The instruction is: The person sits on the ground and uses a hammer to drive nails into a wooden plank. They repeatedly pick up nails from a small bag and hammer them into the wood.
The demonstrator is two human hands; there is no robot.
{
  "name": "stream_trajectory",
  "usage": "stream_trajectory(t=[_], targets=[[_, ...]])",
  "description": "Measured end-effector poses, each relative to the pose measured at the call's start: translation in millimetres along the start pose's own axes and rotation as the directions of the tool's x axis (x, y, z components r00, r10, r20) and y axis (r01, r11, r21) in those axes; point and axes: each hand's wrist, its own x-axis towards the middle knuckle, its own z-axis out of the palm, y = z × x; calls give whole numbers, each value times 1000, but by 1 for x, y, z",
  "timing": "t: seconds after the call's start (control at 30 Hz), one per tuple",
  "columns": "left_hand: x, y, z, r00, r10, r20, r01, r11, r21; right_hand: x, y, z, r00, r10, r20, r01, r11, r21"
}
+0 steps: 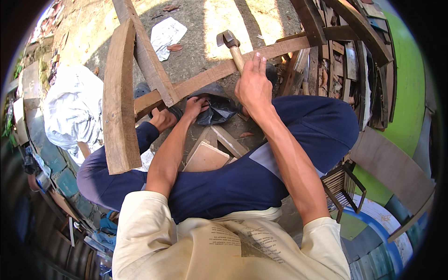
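Near the lap, btwn the worker's legs, lie some wood offcuts (208, 157). Just past them the left hand (195, 109) has its fingers curled into the mouth of a dark bag (217, 113); can't tell if they're pinching anything, tips hidden.

Across the front runs the wooden frame (205, 78). Prob. partway along, I'd say: the long bar already has timbers set at either end, incl. a thick pc. & a slanting slat on the left. Whether they're fixed, can't tell. W/ a hammer out, some joints are prob. left to do. The bar's long axis goes from near left to far right.

The right hand (254, 88) has the hammer (237, 58) by its handle, nipped on the thumb side, fingers fairly straight & close together. It's over the bar, long axis pointing away & a bit left, head at the far end.

Beyond, a white sheet (168, 37) lies on the ground.
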Motion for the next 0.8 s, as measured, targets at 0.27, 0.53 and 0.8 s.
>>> stream_trajectory(t=[0.27,0.53,0.8], targets=[[-13,27,-6,998,26,60,-3,934,-358,1,-2,4,1000,10,-25,-10,1000,-22],[-75,68,-4,982,4,188,-3,1000,-6,5,0,6,997,72,7,-72,997,-4],[-210,137,48,795,311,521,-600,530,599,8,6,5,997,61,43,-64,995,79]])
